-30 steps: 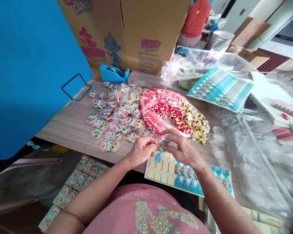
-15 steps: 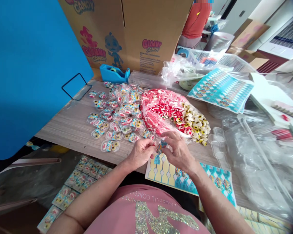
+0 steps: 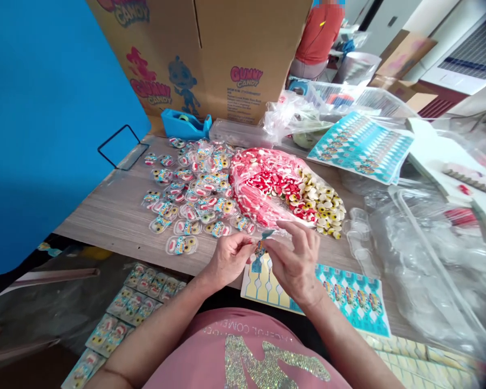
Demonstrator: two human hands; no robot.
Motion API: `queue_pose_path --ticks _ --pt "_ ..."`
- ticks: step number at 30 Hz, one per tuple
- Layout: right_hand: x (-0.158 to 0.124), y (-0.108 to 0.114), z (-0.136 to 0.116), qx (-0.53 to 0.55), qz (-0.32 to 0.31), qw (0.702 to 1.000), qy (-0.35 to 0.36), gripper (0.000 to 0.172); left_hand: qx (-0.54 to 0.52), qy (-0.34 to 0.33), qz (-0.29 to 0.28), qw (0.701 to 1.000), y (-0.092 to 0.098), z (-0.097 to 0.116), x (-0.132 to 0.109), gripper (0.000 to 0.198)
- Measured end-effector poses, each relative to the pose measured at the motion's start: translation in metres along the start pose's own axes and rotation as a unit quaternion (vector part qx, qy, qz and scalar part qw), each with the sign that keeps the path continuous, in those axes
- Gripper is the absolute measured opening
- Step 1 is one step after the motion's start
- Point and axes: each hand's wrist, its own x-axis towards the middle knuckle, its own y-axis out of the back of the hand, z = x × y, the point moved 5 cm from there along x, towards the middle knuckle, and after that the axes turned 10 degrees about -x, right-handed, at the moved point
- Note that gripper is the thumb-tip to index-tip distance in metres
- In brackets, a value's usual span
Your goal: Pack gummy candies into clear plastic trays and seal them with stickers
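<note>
My left hand [image 3: 231,260] is closed in a pinch on a small clear candy pack, mostly hidden by the fingers. Beside it, my right hand [image 3: 297,258] pinches a blue printed sticker label [image 3: 260,249] between thumb and forefinger, its other fingers raised. The label's upper end sticks up against the pack. Under the hands lies a sticker sheet [image 3: 348,297], its left part peeled to yellow backing. Just beyond is a plastic bag of red-and-white and eyeball gummies [image 3: 259,167]. Labelled candy packs [image 3: 182,245] form a loose pile to the left.
A blue tape dispenser [image 3: 186,125] stands before a large cardboard box [image 3: 214,54]. More label sheets [image 3: 360,146] and clear plastic trays [image 3: 417,270] lie on the right. Filled packs in rows [image 3: 121,313] sit below the table edge. A person in a red top [image 3: 319,35] is behind.
My right hand has turned and lifted its fingers, and the label shows more between the hands. My left hand keeps its pinch. The whole view has shifted slightly.
</note>
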Motion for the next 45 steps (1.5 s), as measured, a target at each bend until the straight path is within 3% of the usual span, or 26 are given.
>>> queue_pose_path --ticks 6,10,14,16,20,23,25,27,29,31,34,36,39,41,43,45 --pt "0.008 -0.010 0.009 0.054 -0.059 0.997 -0.004 0.018 0.132 -0.109 -0.034 0.985 0.000 0.014 -0.008 0.019" --pt "0.019 -0.007 0.010 0.163 -0.141 0.976 0.002 0.012 0.199 -0.199 -0.047 0.958 0.001 0.026 -0.015 0.020" --pt "0.022 -0.012 0.010 0.301 -0.251 0.920 -0.016 0.010 0.197 -0.235 -0.069 0.949 -0.001 0.033 -0.022 0.016" --pt "0.019 -0.019 0.010 0.369 -0.269 0.888 -0.052 0.012 0.186 -0.240 -0.061 0.951 -0.001 0.037 -0.024 0.015" --pt "0.001 -0.042 0.008 0.506 -0.238 0.805 -0.197 0.008 0.135 -0.212 -0.020 0.968 0.001 0.038 -0.022 0.012" --pt "-0.016 -0.058 0.002 0.572 -0.182 0.738 -0.310 0.013 0.064 -0.161 0.010 0.985 0.004 0.026 -0.020 0.011" --pt "-0.021 -0.060 0.000 0.579 -0.170 0.722 -0.338 0.014 0.005 -0.117 0.022 0.993 0.005 0.014 -0.020 0.013" --pt "-0.017 -0.057 0.000 0.552 -0.201 0.746 -0.313 0.012 -0.051 -0.066 0.024 0.996 0.005 0.004 -0.019 0.016" --pt "-0.008 -0.049 0.004 0.485 -0.246 0.802 -0.247 0.006 -0.076 -0.031 0.015 0.997 0.005 -0.001 -0.018 0.023" --pt "0.003 -0.043 0.007 0.401 -0.286 0.856 -0.157 0.005 -0.039 -0.020 -0.016 0.999 0.004 0.001 -0.015 0.032" --pt "0.014 -0.042 0.008 0.307 -0.318 0.894 -0.071 0.012 0.064 -0.035 -0.049 0.996 0.005 0.006 -0.011 0.012" --pt "0.020 -0.037 0.012 0.271 -0.263 0.922 -0.089 0.006 0.068 -0.047 -0.015 0.996 0.011 0.007 -0.007 0.015" --pt "0.021 -0.009 0.013 0.182 -0.056 0.974 -0.126 0.023 -0.031 -0.031 0.085 0.995 0.022 0.001 -0.003 0.020" --pt "0.014 0.012 0.002 0.097 0.042 0.990 -0.090 0.021 -0.096 -0.018 0.135 0.986 0.026 -0.005 -0.003 0.022" --pt "0.005 0.021 -0.015 0.041 0.060 0.997 -0.030 0.015 -0.139 -0.023 0.158 0.977 0.024 -0.008 -0.003 0.024" --pt "-0.002 0.015 -0.027 0.026 0.032 0.999 0.012 0.010 -0.167 -0.037 0.157 0.973 0.020 -0.009 -0.004 0.024"
